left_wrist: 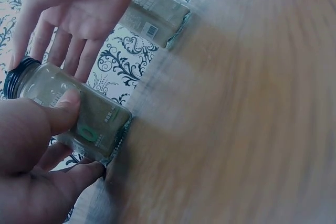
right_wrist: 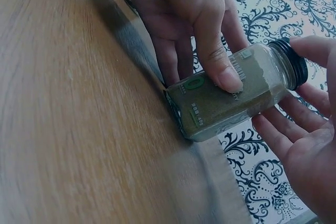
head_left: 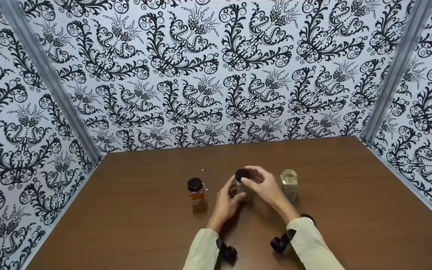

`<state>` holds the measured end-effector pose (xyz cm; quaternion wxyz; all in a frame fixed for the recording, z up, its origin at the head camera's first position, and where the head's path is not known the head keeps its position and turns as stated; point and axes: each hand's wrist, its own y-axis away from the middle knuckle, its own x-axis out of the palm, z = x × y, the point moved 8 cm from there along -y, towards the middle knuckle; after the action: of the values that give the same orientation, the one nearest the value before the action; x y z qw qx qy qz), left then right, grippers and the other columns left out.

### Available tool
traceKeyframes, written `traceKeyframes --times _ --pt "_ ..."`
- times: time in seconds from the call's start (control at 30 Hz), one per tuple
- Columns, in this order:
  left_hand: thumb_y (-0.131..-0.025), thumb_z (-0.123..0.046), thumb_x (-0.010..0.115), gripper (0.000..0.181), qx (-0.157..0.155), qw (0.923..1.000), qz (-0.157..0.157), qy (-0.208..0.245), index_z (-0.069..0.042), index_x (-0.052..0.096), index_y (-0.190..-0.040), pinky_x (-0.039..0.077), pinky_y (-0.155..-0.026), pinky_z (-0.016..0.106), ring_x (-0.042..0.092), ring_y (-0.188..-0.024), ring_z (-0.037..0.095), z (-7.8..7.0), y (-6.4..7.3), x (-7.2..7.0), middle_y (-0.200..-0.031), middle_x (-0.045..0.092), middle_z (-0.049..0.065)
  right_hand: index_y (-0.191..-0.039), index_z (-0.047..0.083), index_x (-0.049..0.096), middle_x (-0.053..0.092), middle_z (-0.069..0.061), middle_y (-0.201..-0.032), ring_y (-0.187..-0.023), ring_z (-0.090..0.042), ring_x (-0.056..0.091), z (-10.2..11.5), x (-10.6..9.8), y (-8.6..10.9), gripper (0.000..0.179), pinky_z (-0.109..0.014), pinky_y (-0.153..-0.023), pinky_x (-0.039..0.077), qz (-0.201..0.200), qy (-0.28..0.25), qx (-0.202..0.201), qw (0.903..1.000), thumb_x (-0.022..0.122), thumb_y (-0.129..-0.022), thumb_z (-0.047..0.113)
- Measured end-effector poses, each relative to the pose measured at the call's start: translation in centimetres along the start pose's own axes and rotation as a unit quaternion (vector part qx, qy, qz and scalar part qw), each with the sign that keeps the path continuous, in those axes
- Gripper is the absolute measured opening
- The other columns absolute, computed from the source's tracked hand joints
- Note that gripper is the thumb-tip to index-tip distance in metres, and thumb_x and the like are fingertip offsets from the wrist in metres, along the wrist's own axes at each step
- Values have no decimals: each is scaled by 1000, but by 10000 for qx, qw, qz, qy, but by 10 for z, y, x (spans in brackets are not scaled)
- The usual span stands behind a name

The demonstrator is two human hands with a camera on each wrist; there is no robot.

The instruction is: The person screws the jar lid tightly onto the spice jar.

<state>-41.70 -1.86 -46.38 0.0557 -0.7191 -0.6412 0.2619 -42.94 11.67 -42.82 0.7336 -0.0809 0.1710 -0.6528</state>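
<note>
A clear glass spice jar (right_wrist: 210, 111) with greyish-brown powder stands upright between both hands, its base at the tabletop. My left hand (head_left: 225, 204) grips the jar's body, thumb across the printed label in both wrist views. Up at the neck, my right hand (head_left: 266, 189) pinches the black lid (right_wrist: 295, 65) between thumb and fingers. The lid sits on the jar's mouth. Just right of the right hand is a second jar (head_left: 289, 182) of pale powder, its mouth uncovered. To the left hand's left stands a jar of orange-red spice (head_left: 197, 200) under a black lid.
The brown wooden table (head_left: 137, 210) runs back to a patterned wall (head_left: 186, 93), with patterned side panels left and right. A few small white crumbs (head_left: 206, 186) lie by the orange-red jar. Black wrist cameras (head_left: 278, 243) stick out from the sleeves.
</note>
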Motion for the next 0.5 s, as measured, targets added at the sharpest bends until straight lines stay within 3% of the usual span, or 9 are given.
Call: traceKeyframes --times 0.27,0.5 --pt "-90 -4 70 57 35 10000 -35 -72 1 49 -143 52 -103 48 61 -123 41 0 0 -1 -133 64 23 -130 -7 61 66 -26 -128 -120 -37 63 5 -1 1 38 -15 -93 51 45 81 -233 9997 66 -94 6" --pt "-90 -3 70 58 -26 10000 0 -58 1 48 -144 52 -103 49 61 -123 42 0 0 -1 -135 62 24 -127 -2 63 68 -23 -125 -118 -35 65 2 -1 0 37 -26 -99 52 -23 81 -75 9999 70 -92 7"
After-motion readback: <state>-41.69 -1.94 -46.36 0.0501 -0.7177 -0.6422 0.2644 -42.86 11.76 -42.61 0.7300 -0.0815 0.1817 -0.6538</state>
